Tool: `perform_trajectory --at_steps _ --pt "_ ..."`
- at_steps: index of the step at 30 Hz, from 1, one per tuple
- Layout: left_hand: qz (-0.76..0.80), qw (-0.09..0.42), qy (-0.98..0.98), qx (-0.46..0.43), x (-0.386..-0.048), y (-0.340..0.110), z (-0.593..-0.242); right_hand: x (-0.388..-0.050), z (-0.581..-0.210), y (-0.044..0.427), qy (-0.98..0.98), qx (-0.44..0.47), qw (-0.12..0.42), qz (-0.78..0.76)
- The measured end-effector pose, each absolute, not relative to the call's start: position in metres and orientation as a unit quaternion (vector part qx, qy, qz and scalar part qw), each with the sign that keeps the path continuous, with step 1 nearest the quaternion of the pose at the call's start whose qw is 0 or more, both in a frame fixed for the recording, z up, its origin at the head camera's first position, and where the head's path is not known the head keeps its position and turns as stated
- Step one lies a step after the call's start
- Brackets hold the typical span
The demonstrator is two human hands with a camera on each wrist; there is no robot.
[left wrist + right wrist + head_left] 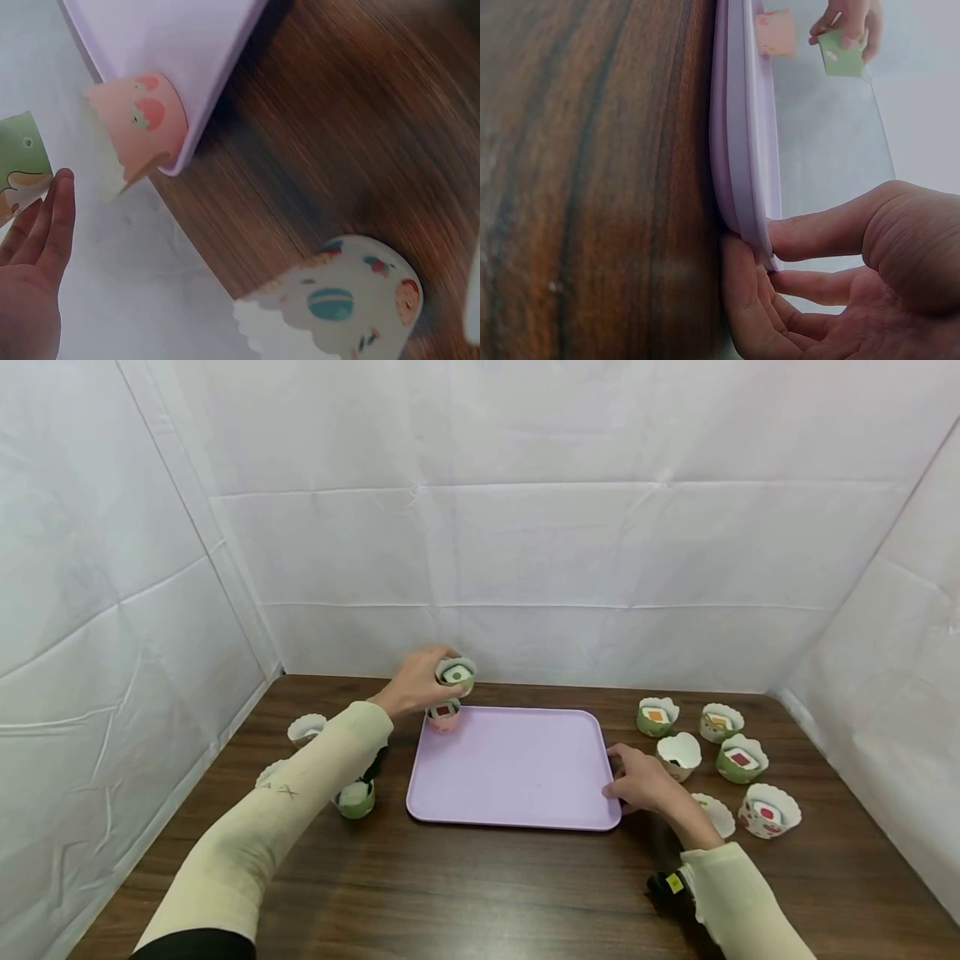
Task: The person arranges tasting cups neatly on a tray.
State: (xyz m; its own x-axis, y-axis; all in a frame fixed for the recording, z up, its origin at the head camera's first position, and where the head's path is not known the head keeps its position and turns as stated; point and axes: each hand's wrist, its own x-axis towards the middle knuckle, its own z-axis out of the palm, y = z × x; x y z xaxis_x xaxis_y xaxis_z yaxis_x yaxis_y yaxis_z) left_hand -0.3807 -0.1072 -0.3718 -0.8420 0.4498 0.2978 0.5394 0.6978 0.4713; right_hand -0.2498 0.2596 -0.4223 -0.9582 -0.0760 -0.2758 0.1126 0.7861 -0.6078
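Observation:
My left hand (pixel 417 683) holds a green paper baking cup (pixel 467 683) by its side, raised above the far left corner of a lilac tray (pixel 517 768). A white piece with a green mark sits inside that cup. In that same corner of the tray stands a pink baking cup (pixel 444 722) with a strawberry print, clearest in the left wrist view. At the tray's right side, my right hand (pixel 643 783) pinches the rim. The right wrist view shows its thumb on the tray's rim (pixel 744 142) and the fingers under it.
Several patterned cups stand to the right, among them a green one (pixel 742 760) and a white dotted one (pixel 769 812). On the left are a white cup (pixel 306 728) and a green cup (pixel 356 800), partly behind my left sleeve. White sheeting (pixel 525 552) closes off the table's back and sides.

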Motion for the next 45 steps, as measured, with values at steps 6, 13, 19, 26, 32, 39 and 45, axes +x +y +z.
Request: perform_trajectory --at_steps 6,13,19,26,32,39,45 --pt "-0.273 0.061 -0.919 -0.276 -0.379 -0.098 -0.371 -0.25 -0.423 0.259 0.935 0.014 0.148 -0.323" --pt "-0.281 0.035 -0.921 -0.27 -0.381 -0.086 -0.374 -0.25 -0.421 0.259 0.935 0.013 0.146 -0.324" --pt "-0.263 0.01 -0.925 -0.276 -0.38 -0.079 -0.377 -0.25 -0.423 0.258 0.932 0.018 0.152 -0.328" --pt "-0.223 -0.013 -0.93 -0.292 -0.38 -0.074 -0.383 -0.251 -0.423 0.258 0.933 0.015 0.149 -0.327" --pt "-0.182 -0.031 -0.937 -0.296 -0.377 -0.069 -0.384 -0.25 -0.423 0.259 0.933 0.016 0.149 -0.327" --pt "-0.154 -0.042 -0.946 -0.281 -0.373 -0.066 -0.383 -0.25 -0.425 0.258 0.933 0.018 0.149 -0.328" --pt "-0.148 -0.059 -0.948 -0.277 -0.375 -0.062 -0.387 -0.25 -0.423 0.259 0.932 0.013 0.145 -0.332"
